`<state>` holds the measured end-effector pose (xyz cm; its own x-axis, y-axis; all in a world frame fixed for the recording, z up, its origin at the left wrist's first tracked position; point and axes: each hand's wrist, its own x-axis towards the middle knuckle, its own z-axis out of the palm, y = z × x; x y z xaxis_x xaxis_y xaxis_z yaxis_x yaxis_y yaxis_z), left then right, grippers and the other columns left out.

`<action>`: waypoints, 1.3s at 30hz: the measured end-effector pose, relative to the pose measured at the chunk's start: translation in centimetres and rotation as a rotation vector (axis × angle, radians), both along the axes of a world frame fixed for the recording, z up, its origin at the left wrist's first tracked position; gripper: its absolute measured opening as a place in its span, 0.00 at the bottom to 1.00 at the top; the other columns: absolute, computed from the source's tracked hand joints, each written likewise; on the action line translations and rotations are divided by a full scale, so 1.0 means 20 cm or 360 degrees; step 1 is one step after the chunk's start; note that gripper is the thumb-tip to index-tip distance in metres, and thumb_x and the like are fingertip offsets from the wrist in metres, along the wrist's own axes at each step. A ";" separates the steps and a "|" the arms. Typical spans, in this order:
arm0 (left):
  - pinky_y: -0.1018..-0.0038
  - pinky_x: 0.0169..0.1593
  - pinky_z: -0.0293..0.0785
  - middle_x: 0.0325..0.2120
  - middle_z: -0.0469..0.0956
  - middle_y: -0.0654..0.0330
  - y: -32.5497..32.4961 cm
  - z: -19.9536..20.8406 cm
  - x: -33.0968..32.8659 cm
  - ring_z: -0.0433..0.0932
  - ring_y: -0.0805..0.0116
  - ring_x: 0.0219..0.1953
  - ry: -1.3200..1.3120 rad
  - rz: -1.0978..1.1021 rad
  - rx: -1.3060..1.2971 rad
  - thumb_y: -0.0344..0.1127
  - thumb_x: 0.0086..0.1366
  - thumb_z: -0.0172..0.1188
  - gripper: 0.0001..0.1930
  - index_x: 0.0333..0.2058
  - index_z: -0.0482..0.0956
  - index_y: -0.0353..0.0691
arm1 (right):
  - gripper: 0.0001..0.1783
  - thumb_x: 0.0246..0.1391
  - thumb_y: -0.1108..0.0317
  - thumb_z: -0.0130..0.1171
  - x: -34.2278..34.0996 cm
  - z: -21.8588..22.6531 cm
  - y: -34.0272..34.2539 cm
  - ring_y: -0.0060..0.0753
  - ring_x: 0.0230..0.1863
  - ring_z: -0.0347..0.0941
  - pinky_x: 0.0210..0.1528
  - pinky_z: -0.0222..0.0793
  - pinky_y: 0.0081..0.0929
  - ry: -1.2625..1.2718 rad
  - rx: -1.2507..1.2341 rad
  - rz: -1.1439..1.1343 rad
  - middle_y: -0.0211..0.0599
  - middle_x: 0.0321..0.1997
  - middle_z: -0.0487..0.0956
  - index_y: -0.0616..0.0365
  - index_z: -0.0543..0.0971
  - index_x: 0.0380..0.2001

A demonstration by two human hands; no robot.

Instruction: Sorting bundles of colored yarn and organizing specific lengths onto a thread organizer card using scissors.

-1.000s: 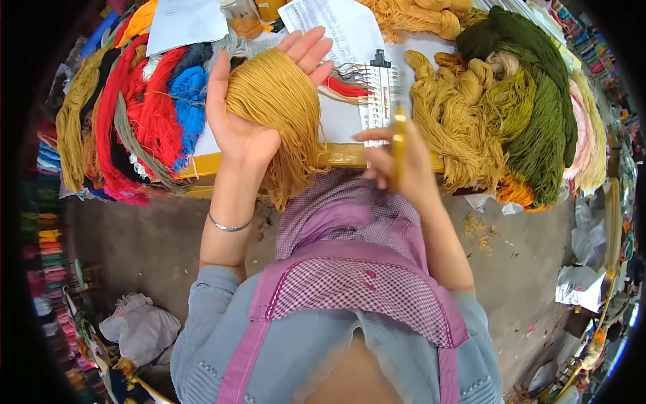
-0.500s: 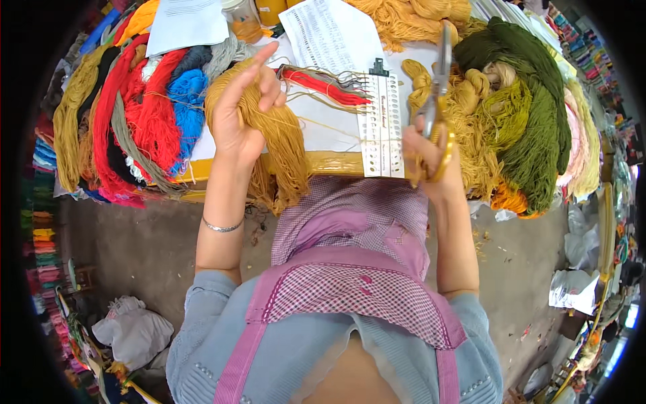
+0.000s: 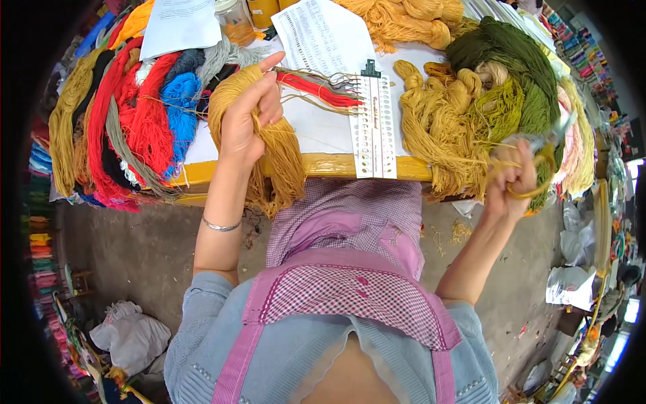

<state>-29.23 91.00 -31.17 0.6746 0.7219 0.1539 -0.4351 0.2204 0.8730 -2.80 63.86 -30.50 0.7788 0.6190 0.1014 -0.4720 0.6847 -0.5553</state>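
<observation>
A hank of golden-tan yarn (image 3: 281, 165) hangs over the table's front edge. My left hand (image 3: 247, 111) is closed on its upper part, index finger sticking out. Off to the right, my right hand (image 3: 509, 182) grips scissors with yellow handles (image 3: 546, 176), their blades smeared by motion. Between my hands lies a white card with punched holes (image 3: 375, 128), with a dark clip (image 3: 370, 68) at its top. Red and grey threads (image 3: 319, 89) run from its left-hand holes toward my left hand.
Red (image 3: 149, 94), blue (image 3: 180, 101) and other hanks crowd the table's left. Golden (image 3: 441, 114) and dark green yarn (image 3: 531, 74) pile up on the right. Printed sheets (image 3: 323, 34), a jar (image 3: 232, 23) and more yarn stand at the back. White bags (image 3: 131, 333) lie on the floor.
My right hand has swung right with the scissors, away from the punched card. The yarn strand that stretched between my hands no longer shows. My left hand keeps its place on the hank.
</observation>
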 end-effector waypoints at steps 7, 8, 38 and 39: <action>0.77 0.33 0.59 0.24 0.62 0.65 0.04 0.05 -0.10 0.58 0.77 0.23 -0.0316 0.0007 -0.0068 0.46 0.71 0.46 0.31 0.61 0.60 0.25 | 0.18 0.57 0.57 0.64 0.33 0.05 -0.67 0.23 0.19 0.69 0.18 0.63 0.26 -0.1982 -0.2450 -0.2571 0.34 0.21 0.77 0.56 0.69 0.27; 0.77 0.33 0.58 0.25 0.61 0.65 0.05 0.06 -0.11 0.58 0.77 0.24 -0.0441 -0.0072 -0.0196 0.48 0.71 0.46 0.31 0.61 0.60 0.25 | 0.22 0.56 0.50 0.64 0.37 0.05 -0.79 0.32 0.24 0.74 0.25 0.70 0.36 -0.1876 -0.2432 -0.2592 0.37 0.26 0.80 0.59 0.70 0.29; 0.60 0.72 0.42 0.71 0.45 0.51 0.03 -0.02 -1.20 0.43 0.53 0.73 0.0971 0.0311 0.0707 0.51 0.36 0.79 0.67 0.70 0.45 0.37 | 0.16 0.45 0.80 0.57 -0.51 -0.26 0.61 0.26 0.38 0.71 0.42 0.69 0.21 -0.0746 -0.0450 0.0400 0.31 0.35 0.72 0.60 0.69 0.39; 0.60 0.72 0.44 0.71 0.45 0.51 0.01 -0.03 -1.27 0.45 0.53 0.72 0.0711 0.0436 0.0790 0.59 0.36 0.78 0.70 0.70 0.42 0.36 | 0.16 0.45 0.80 0.57 -0.52 -0.27 0.60 0.25 0.38 0.71 0.41 0.68 0.21 -0.0709 -0.0490 0.0420 0.30 0.35 0.71 0.60 0.69 0.40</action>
